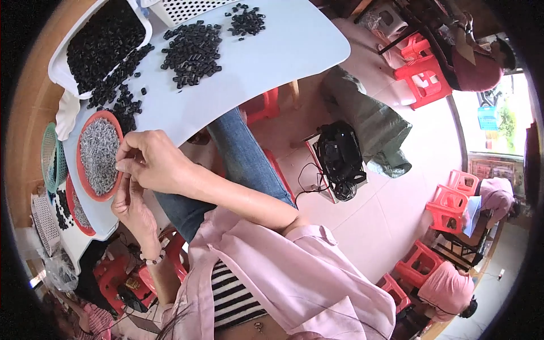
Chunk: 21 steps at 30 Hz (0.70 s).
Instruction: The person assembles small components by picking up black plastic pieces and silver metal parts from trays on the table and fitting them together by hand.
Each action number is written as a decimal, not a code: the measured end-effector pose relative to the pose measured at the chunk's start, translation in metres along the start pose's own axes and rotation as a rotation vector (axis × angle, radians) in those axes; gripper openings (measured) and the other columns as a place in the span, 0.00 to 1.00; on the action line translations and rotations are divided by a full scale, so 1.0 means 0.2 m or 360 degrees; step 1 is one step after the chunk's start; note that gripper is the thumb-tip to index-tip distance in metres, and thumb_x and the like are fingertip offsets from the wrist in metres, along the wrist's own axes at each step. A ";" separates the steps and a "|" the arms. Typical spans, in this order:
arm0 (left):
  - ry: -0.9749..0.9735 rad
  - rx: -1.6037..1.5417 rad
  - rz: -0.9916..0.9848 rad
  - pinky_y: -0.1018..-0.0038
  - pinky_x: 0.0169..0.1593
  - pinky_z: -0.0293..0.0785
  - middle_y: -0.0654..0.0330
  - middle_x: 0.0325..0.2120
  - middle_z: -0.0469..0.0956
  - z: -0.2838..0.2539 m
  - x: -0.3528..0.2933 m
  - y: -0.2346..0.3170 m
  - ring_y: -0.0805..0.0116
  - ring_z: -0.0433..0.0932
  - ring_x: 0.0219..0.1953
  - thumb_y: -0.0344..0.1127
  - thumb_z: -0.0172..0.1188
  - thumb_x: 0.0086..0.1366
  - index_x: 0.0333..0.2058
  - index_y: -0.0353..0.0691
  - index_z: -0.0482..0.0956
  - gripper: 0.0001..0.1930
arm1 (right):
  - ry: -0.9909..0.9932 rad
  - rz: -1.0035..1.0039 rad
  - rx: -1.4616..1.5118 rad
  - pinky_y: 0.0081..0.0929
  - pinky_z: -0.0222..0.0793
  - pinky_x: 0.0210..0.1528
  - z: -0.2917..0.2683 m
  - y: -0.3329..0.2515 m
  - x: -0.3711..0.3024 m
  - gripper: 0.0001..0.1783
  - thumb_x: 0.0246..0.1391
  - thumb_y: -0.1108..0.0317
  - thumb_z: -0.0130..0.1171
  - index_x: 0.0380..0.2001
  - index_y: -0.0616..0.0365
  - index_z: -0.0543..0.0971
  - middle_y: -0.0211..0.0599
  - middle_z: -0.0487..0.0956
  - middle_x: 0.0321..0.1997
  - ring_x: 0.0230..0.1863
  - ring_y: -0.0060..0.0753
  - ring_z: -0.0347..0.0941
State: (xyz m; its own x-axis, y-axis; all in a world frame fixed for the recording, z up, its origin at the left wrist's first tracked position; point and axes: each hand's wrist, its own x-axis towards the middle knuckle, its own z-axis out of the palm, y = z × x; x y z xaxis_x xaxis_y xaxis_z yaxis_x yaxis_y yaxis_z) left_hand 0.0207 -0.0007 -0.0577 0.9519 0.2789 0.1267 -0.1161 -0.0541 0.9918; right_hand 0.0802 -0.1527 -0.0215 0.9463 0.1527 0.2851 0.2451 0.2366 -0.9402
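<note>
My right hand [152, 161] and my left hand [136, 214] meet at the table's edge, fingertips close together. Both are closed in a pinch; whatever lies between the fingers is too small or hidden to make out. A beaded bracelet circles my left wrist. Right beside the fingertips stands an orange-red bowl [105, 197] full of small silvery metal pieces [97, 152]. Small black plastic pieces [126, 107] lie loose just beyond the bowl, spilling from a white tub [58, 71] heaped with more of them.
On the pale table [283, 39] lie a larger black heap [192, 54] and a smaller one [246, 21], near a white perforated basket [184, 10]. Left are a green basket [45, 161] and another orange-red bowl [70, 195]. Red stools [422, 82] and other people surround the room.
</note>
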 end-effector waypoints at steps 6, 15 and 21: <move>0.0022 -0.0069 0.0050 0.74 0.53 0.74 0.51 0.48 0.79 0.01 0.03 -0.01 0.68 0.79 0.48 0.26 0.54 0.71 0.54 0.25 0.74 0.16 | 0.0097 -0.0110 0.0057 0.34 0.72 0.29 -0.03 -0.02 -0.03 0.05 0.46 0.79 0.64 0.28 0.68 0.78 0.50 0.79 0.24 0.25 0.44 0.78; -0.0062 -0.0080 0.0015 0.75 0.52 0.74 0.53 0.45 0.80 0.17 0.11 0.00 0.70 0.79 0.46 0.28 0.53 0.71 0.49 0.27 0.78 0.12 | 0.0188 -0.0140 0.0103 0.37 0.73 0.31 -0.17 -0.04 -0.01 0.03 0.45 0.78 0.62 0.26 0.67 0.78 0.50 0.80 0.24 0.27 0.49 0.78; -0.0072 -0.0008 0.0004 0.75 0.51 0.75 0.54 0.44 0.81 0.26 0.16 0.00 0.71 0.79 0.44 0.31 0.54 0.72 0.48 0.28 0.79 0.13 | 0.0270 -0.0143 0.0102 0.38 0.73 0.34 -0.26 -0.02 -0.01 0.03 0.44 0.79 0.61 0.25 0.67 0.78 0.50 0.80 0.25 0.30 0.50 0.79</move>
State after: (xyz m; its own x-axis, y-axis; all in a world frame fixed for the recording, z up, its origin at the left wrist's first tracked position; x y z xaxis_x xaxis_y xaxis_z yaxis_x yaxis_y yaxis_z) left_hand 0.0650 -0.0412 -0.0551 0.9634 0.2351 0.1284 -0.1199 -0.0499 0.9915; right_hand 0.0882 -0.2041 -0.0272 0.9445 -0.0346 0.3268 0.3215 0.3033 -0.8970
